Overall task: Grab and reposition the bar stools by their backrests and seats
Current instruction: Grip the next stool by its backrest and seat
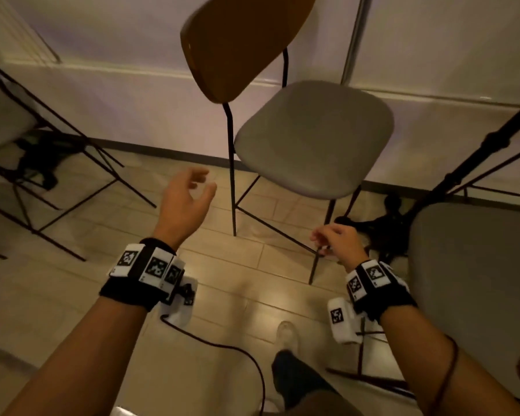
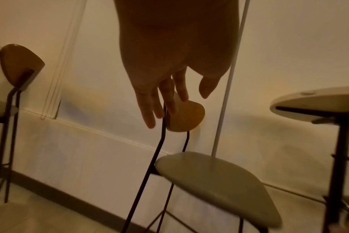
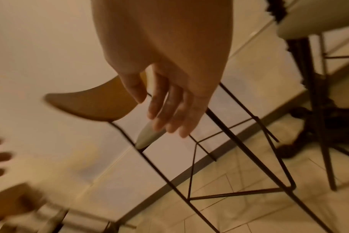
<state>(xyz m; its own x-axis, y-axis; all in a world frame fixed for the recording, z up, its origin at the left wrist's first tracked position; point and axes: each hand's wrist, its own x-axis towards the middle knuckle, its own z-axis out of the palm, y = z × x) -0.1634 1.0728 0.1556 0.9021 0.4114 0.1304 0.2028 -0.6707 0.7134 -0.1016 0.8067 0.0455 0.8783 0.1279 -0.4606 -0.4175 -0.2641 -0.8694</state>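
Observation:
A bar stool with a brown wooden backrest (image 1: 240,43), a grey padded seat (image 1: 312,136) and thin black legs stands by the wall. The backrest (image 2: 187,116) and seat (image 2: 219,186) also show in the left wrist view, and the backrest (image 3: 94,105) in the right wrist view. My left hand (image 1: 189,193) hangs open in the air, left of and below the seat, touching nothing. Relaxed and empty, my right hand (image 1: 333,238) hovers low in front of the stool's front leg. Its fingers (image 3: 169,113) are loose.
A second stool (image 1: 6,115) stands at the left, its backrest (image 2: 18,66) visible in the left wrist view. A grey round table top (image 1: 475,280) on a black pedestal (image 1: 382,229) is at the right. My foot (image 1: 285,334) is on the pale tiled floor.

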